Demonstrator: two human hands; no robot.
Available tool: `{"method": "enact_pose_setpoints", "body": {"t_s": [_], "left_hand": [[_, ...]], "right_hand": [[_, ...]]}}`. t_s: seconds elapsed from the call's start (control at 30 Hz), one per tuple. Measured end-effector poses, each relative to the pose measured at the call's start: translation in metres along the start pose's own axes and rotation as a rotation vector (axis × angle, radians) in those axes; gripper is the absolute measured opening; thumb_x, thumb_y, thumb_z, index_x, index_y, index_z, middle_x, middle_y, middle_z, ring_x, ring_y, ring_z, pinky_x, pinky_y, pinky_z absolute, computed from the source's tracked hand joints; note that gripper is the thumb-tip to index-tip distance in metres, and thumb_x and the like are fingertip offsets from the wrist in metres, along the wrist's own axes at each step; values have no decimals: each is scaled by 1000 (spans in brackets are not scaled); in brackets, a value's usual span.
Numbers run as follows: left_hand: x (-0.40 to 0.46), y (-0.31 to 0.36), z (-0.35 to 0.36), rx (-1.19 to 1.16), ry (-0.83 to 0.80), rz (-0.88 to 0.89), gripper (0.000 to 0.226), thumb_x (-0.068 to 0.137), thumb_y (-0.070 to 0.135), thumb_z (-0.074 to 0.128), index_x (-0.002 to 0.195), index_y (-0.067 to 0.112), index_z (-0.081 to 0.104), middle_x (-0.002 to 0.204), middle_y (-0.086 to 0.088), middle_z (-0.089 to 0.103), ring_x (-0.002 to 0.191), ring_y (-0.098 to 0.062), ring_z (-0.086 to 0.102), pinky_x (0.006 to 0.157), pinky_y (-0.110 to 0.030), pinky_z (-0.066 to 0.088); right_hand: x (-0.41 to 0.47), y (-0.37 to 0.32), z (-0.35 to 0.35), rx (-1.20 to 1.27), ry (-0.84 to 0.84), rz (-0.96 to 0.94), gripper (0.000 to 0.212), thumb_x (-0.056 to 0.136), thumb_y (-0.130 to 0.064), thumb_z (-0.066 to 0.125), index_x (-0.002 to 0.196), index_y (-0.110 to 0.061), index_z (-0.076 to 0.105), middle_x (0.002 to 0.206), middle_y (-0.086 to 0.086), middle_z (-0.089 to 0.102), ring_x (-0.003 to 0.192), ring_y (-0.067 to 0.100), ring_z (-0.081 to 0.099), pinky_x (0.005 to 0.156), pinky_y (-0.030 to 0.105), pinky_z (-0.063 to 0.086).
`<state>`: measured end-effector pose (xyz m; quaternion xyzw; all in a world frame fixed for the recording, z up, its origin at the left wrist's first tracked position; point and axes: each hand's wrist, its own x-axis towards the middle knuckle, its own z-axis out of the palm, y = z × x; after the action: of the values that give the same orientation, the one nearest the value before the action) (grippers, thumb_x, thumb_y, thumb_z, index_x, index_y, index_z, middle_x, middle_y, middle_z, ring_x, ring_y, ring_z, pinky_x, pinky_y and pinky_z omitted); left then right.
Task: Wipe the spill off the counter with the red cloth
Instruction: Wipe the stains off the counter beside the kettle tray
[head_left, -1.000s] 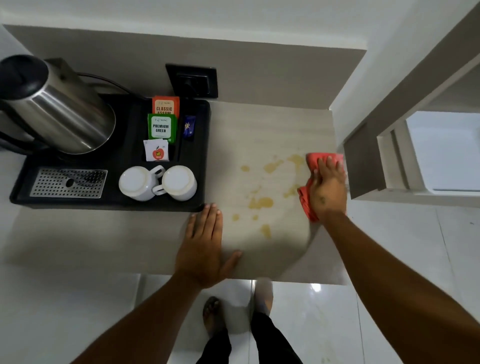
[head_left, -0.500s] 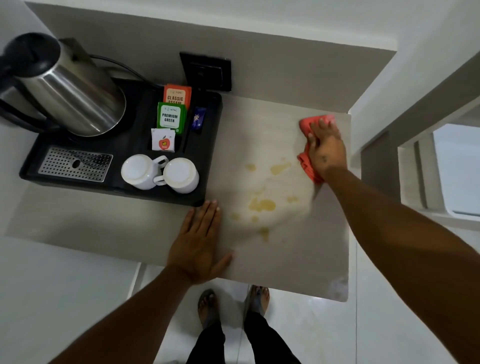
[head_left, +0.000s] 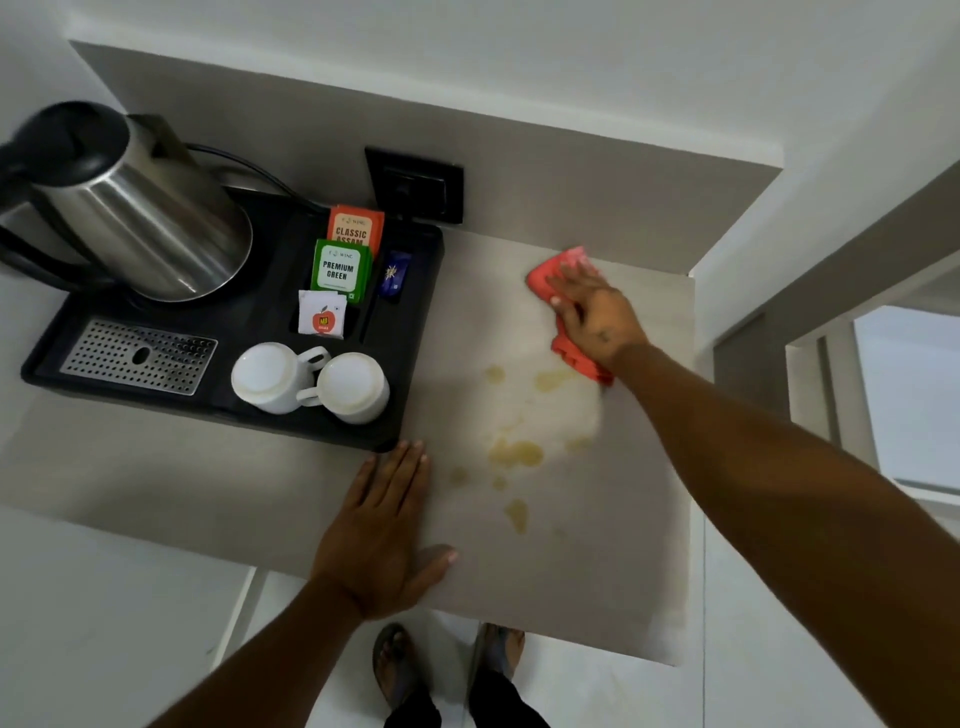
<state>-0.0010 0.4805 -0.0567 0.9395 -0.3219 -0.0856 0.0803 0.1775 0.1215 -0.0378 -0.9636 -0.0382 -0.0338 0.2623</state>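
Observation:
Yellow-brown spill blotches (head_left: 515, 453) lie scattered over the middle of the pale counter (head_left: 613, 545). My right hand (head_left: 595, 317) presses flat on the red cloth (head_left: 543, 278) near the counter's back edge, just beyond the uppermost blotches; cloth shows in front of the fingers and below the wrist. My left hand (head_left: 382, 535) rests palm down with fingers spread on the counter's front edge, left of the spill, holding nothing.
A black tray (head_left: 260, 415) at the left carries a steel kettle (head_left: 140, 218), two upturned white cups (head_left: 309, 382), tea sachets (head_left: 340, 265) and a drip grille. A black wall socket (head_left: 415, 184) sits behind. A wall bounds the counter's right end. My feet show below.
My right hand has slid the red cloth from the counter's right edge toward the back and leftward. The blotches at the right of the spill have gone. My left hand has stayed put.

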Motion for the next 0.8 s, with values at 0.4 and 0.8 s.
{"method": "enact_pose_setpoints", "body": {"t_s": [0.4, 0.8], "left_hand": [[1, -2, 1, 10, 0, 1, 102, 92, 71, 44, 160, 0, 16, 170, -19, 17, 159, -31, 9, 127, -53, 13], [0, -2, 0, -7, 7, -12, 105, 91, 74, 43, 160, 0, 15, 169, -20, 18, 159, -31, 10, 127, -51, 13]], "right_hand": [[15, -37, 20, 50, -66, -160, 35, 96, -28, 63, 129, -17, 64, 144, 9, 53, 142, 26, 36, 121, 37, 19], [-59, -75, 40, 109, -106, -288, 30, 92, -25, 70, 120, -15, 71, 137, 10, 60, 140, 29, 40, 119, 46, 24]]}}
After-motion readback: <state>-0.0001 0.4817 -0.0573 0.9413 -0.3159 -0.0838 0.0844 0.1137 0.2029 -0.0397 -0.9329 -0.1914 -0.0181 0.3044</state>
